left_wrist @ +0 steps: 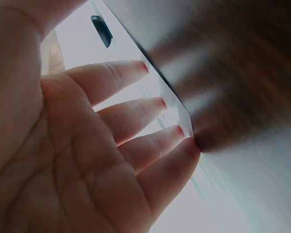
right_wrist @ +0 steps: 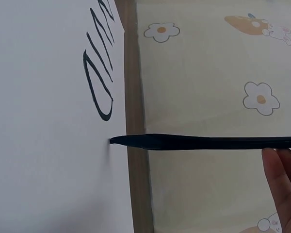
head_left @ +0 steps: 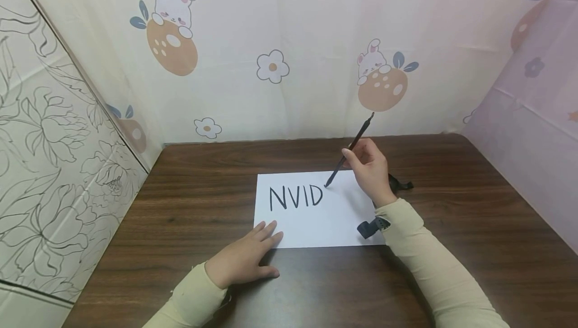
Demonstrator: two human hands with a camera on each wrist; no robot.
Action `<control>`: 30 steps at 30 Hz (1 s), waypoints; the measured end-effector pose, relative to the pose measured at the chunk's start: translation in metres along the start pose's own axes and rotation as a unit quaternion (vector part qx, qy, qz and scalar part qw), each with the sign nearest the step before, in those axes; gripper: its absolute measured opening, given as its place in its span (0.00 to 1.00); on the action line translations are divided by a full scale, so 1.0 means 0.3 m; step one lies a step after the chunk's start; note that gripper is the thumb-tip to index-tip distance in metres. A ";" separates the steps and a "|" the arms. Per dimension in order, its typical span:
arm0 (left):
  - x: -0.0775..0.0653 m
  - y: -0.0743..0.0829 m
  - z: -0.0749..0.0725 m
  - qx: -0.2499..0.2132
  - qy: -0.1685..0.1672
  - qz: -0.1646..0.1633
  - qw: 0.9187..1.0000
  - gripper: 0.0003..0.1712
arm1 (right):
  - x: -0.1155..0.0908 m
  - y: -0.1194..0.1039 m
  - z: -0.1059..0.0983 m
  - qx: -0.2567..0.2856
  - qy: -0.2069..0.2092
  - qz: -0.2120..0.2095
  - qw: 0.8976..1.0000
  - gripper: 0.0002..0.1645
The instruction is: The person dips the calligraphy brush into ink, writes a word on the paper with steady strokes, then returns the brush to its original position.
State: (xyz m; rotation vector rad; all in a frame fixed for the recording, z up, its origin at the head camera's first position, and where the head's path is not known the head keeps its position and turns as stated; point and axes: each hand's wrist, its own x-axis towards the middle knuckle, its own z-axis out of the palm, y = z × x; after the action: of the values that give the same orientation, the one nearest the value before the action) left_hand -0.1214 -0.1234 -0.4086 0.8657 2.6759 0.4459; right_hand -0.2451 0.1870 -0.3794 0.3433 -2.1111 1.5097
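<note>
My right hand [head_left: 370, 170] pinches a slim black writing brush [head_left: 336, 167] above its middle, with a small loop at its upper end. The brush leans, its tip at the white sheet of paper [head_left: 316, 230] just right of the dark letters "NVID" [head_left: 295, 197]. From the right wrist, the brush [right_wrist: 184, 142] is seen tapering to a point at the paper [right_wrist: 48, 145], past the letter D. My left hand [head_left: 246, 258] rests with spread fingers on the paper's lower left corner; its fingertips [left_wrist: 140, 67] lie near the sheet's edge in the left wrist view.
The paper lies on a dark brown wooden table [head_left: 203, 192]. Behind it hangs a pale curtain [head_left: 316, 17] with rabbits and flowers; a panel with line-drawn flowers [head_left: 54, 167] stands at the left. A black strap device [head_left: 374, 227] is on my right wrist, over the paper.
</note>
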 end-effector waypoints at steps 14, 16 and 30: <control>0.000 0.006 -0.008 -0.002 -0.005 -0.002 1.000 0.44 | -0.014 -0.078 -0.007 -0.018 -0.010 0.010 1.000 0.10; 0.000 0.006 -0.008 -0.003 -0.005 -0.003 1.000 0.44 | -0.018 -0.100 -0.010 -0.023 -0.014 0.006 1.000 0.11; 0.001 0.002 -0.003 -0.001 -0.002 0.000 1.000 0.44 | -0.020 -0.075 -0.017 -0.024 -0.037 0.011 0.999 0.11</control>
State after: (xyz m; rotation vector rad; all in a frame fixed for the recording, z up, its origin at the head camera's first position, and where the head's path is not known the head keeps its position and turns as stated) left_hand -0.1219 -0.1230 -0.4076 0.8641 2.6716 0.4475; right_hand -0.2277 0.1834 -0.3632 0.3652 -2.2105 1.4773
